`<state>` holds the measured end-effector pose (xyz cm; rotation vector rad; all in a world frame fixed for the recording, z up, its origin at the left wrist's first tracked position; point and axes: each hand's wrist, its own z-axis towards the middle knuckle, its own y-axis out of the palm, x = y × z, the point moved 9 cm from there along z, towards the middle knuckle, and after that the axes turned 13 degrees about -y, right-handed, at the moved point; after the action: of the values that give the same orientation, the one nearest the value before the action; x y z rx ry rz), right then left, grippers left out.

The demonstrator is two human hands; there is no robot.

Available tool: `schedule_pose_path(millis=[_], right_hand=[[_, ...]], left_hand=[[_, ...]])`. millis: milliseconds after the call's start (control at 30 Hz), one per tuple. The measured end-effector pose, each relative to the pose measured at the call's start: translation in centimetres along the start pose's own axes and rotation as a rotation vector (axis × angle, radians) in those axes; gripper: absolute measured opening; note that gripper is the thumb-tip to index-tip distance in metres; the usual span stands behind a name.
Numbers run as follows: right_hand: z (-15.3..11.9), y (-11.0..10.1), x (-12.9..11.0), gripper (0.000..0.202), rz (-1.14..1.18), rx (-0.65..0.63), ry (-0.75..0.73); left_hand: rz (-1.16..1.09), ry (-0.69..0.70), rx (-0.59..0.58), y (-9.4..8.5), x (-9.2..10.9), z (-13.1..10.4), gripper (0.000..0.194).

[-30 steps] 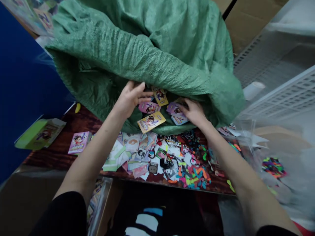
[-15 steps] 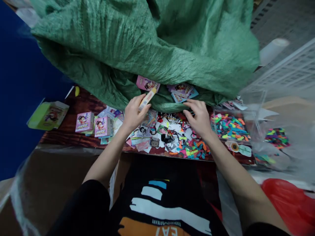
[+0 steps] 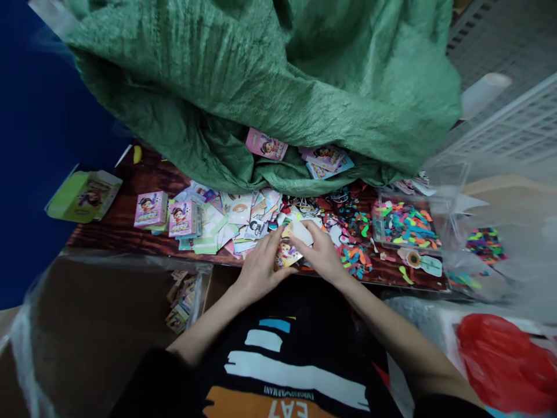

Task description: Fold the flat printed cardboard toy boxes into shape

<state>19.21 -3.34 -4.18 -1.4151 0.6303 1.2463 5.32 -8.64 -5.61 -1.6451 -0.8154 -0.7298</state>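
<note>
Head view: left hand [image 3: 260,268] and right hand [image 3: 321,255] pinch a small yellow cartoon-printed card packet [image 3: 287,251] together at the near table edge; it looks light, thin, bendable, best held by its edges.

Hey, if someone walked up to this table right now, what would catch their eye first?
A huge crumpled green woven sack fills the top of the view, with a few cartoon cards spilling from its mouth. Below it, the dark wooden table is littered with picture cards and neon-coloured bits. At the near edge, the left hand and right hand together hold one small yellow cartoon card.
</note>
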Motion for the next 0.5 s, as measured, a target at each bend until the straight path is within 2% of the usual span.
schedule_pose_path(millis=[100,167,267,367,433,500], right_hand=[[1.2,0.8,1.4,0.029,0.177,-0.139,0.056],[3.4,-0.6,3.0,0.036,0.194,-0.159,0.073],[8.2,-4.8,6.0,0.041,0.01,-0.052,0.067],[12.7,-8.5,8.5,0.057,-0.094,0.113,0.082],[14.2,-9.7,9.6,0.065,-0.091,0.168,0.117],[14.2,-10.0,9.7,0.063,-0.075,0.159,0.117]], left_hand=[[0.047,-0.023,0.034,-1.8,-0.2,1.2,0.075],[-0.035,-0.057,0.038,-3.6,-0.8,3.3,0.072],[-0.162,-0.036,0.06,-6.5,-1.0,7.8,0.071],[-0.157,0.006,0.035,-7.9,-0.9,13.2,0.075],[-0.132,0.023,0.111,-9.0,-1.1,16.4,0.077],[-0.148,0.026,0.212,-10.0,-1.8,18.3,0.078]])
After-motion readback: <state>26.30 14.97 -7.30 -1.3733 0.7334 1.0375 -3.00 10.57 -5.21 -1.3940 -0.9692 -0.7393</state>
